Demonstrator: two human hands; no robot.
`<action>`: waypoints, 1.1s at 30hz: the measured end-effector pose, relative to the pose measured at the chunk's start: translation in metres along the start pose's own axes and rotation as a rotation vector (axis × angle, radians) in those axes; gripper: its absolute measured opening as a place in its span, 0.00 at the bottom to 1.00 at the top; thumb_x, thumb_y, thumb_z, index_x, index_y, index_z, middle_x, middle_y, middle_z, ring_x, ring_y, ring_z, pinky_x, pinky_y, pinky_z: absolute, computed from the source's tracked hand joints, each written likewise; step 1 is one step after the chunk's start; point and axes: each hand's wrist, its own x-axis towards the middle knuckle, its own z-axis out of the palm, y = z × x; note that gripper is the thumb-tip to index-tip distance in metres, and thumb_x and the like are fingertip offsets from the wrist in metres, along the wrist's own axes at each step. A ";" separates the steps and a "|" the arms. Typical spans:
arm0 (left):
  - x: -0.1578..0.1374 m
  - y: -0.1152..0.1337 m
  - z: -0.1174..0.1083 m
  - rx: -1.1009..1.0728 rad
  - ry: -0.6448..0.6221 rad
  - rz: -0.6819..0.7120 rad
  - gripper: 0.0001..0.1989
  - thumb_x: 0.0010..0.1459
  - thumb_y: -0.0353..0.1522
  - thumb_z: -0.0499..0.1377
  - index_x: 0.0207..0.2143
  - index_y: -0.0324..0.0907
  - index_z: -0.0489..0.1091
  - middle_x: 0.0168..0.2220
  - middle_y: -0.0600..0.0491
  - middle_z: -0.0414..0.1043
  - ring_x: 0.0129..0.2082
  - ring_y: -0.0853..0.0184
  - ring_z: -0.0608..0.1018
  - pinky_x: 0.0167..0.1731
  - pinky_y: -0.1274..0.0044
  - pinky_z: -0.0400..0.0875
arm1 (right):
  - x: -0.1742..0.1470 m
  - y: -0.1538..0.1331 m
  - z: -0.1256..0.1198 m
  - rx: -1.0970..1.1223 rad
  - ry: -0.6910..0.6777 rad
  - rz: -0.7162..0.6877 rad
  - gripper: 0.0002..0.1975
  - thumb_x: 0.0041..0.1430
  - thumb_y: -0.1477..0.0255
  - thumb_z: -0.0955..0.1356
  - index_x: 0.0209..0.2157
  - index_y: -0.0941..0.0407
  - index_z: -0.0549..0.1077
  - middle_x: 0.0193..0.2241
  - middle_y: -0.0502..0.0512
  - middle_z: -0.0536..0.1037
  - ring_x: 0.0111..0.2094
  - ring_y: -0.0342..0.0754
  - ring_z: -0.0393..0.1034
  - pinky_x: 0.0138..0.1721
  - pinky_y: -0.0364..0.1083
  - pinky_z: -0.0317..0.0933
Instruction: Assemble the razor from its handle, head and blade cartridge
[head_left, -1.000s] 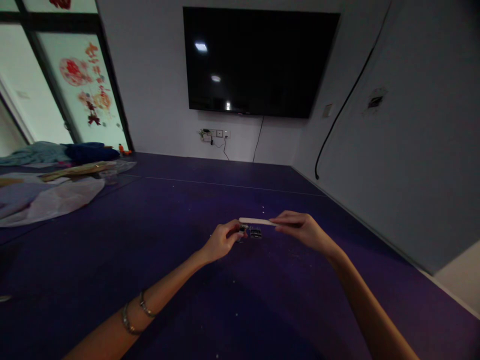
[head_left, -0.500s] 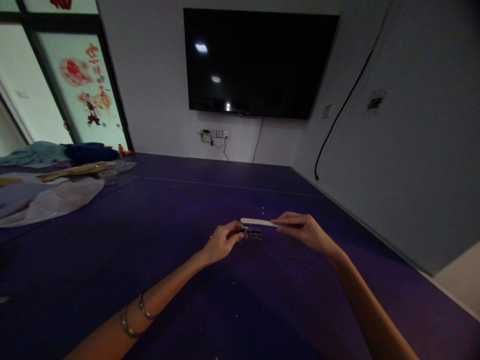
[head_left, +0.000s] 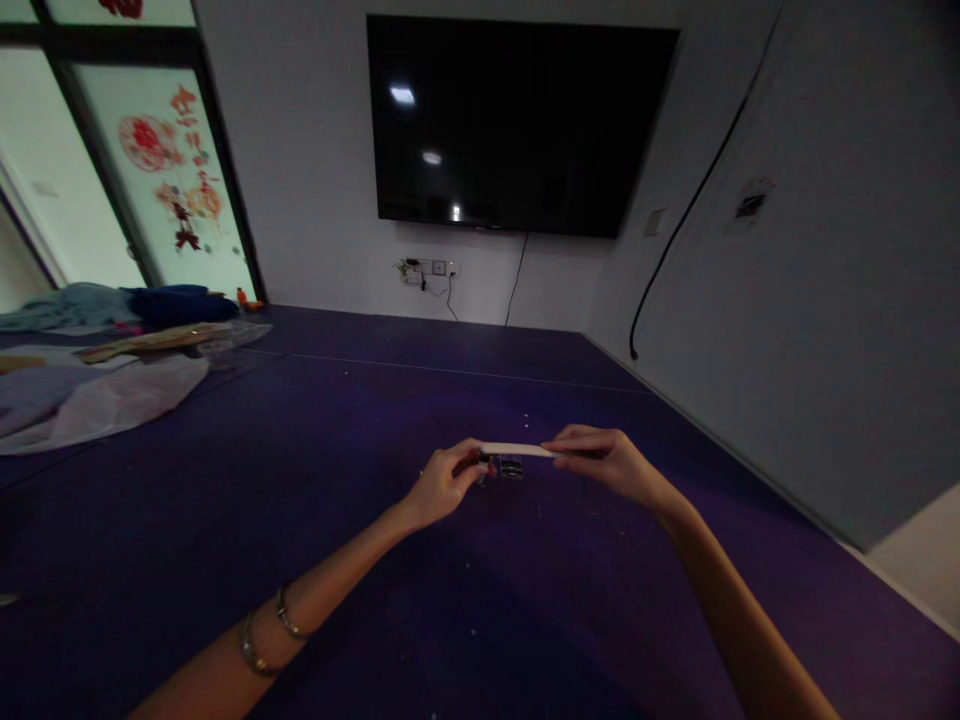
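My right hand (head_left: pixel 600 458) is closed on one end of a slim white stick-like strip (head_left: pixel 514 449), held nearly level. Its far end meets the fingertips of my left hand (head_left: pixel 444 484). That hand pinches a small dark-and-silvery piece (head_left: pixel 485 465), too small to name and partly hidden by the fingers and strip. Just below the strip, between my hands, is a small dark rectangular piece (head_left: pixel 511 467) with pale edges. Two bracelets ring my left forearm.
Purple flooring (head_left: pixel 360 580) spreads under my hands, with tiny white specks on it. Plastic sheeting (head_left: pixel 135 400) and cloths (head_left: pixel 180 303) lie at the left. A television (head_left: pixel 517 130) hangs on the wall ahead; a black cable (head_left: pixel 694 205) runs down the right wall.
The left end of the white strip has dipped slightly and come against my left fingertips. Both hands stay in nearly the same place.
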 end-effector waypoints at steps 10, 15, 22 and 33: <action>0.000 0.004 -0.001 -0.018 0.000 0.004 0.06 0.56 0.28 0.52 0.36 0.39 0.66 0.31 0.53 0.72 0.34 0.69 0.73 0.38 0.75 0.66 | 0.000 0.000 -0.001 -0.004 -0.033 -0.005 0.13 0.52 0.65 0.68 0.40 0.52 0.76 0.34 0.55 0.75 0.35 0.46 0.68 0.35 0.46 0.62; 0.001 0.001 0.000 -0.067 -0.013 -0.007 0.07 0.56 0.28 0.52 0.37 0.38 0.66 0.32 0.51 0.72 0.34 0.68 0.74 0.39 0.74 0.67 | 0.000 0.002 -0.001 0.010 0.015 0.019 0.12 0.51 0.65 0.68 0.38 0.52 0.77 0.34 0.55 0.75 0.35 0.47 0.69 0.36 0.46 0.63; -0.002 0.012 0.003 -0.174 -0.012 0.017 0.04 0.56 0.29 0.52 0.33 0.37 0.65 0.32 0.49 0.72 0.32 0.69 0.73 0.37 0.74 0.67 | -0.002 0.025 -0.004 -0.003 0.045 0.081 0.14 0.49 0.63 0.69 0.37 0.54 0.77 0.35 0.56 0.76 0.36 0.49 0.69 0.36 0.47 0.62; 0.002 -0.007 0.012 -0.237 0.061 -0.150 0.08 0.57 0.35 0.52 0.36 0.39 0.60 0.26 0.57 0.64 0.23 0.75 0.70 0.23 0.81 0.64 | 0.002 0.008 0.002 0.235 0.231 0.212 0.26 0.50 0.63 0.68 0.52 0.52 0.65 0.28 0.49 0.67 0.19 0.36 0.55 0.16 0.38 0.50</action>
